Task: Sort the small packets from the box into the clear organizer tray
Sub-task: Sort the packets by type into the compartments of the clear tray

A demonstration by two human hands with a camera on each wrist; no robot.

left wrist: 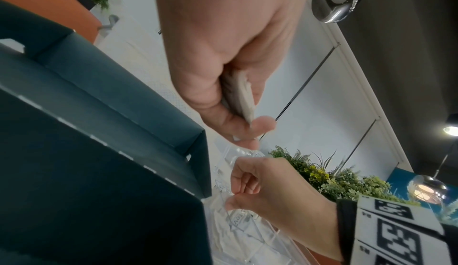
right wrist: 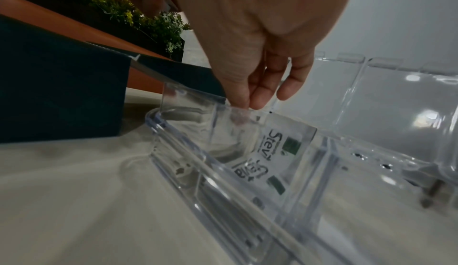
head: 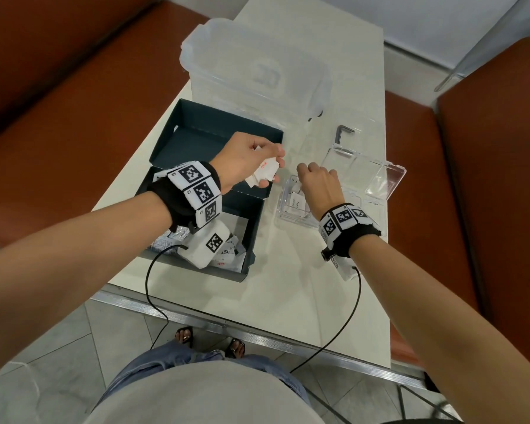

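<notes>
My left hand [head: 273, 168] hovers over the dark box's far half and grips a small bunch of white packets [head: 262, 174], one with red print; in the left wrist view the packets [left wrist: 241, 97] are pinched edge-on between thumb and fingers. My right hand [head: 305, 174] hangs over the clear organizer tray [head: 283, 214], fingers [right wrist: 257, 99] pointing down at the top corner of a white Stevia packet [right wrist: 285, 144] that leans in the near-left compartment. No packet shows between those fingers. Several more packets [head: 227, 258] lie in the dark box [head: 251, 240].
The tray's clear lid [head: 367, 175] lies folded open to the right. A large clear lidded container [head: 257, 65] stands behind the box's raised lid [head: 214, 127]. A black bent key [head: 343, 133] lies beyond the tray. Orange bench seats flank the white table [head: 288, 301].
</notes>
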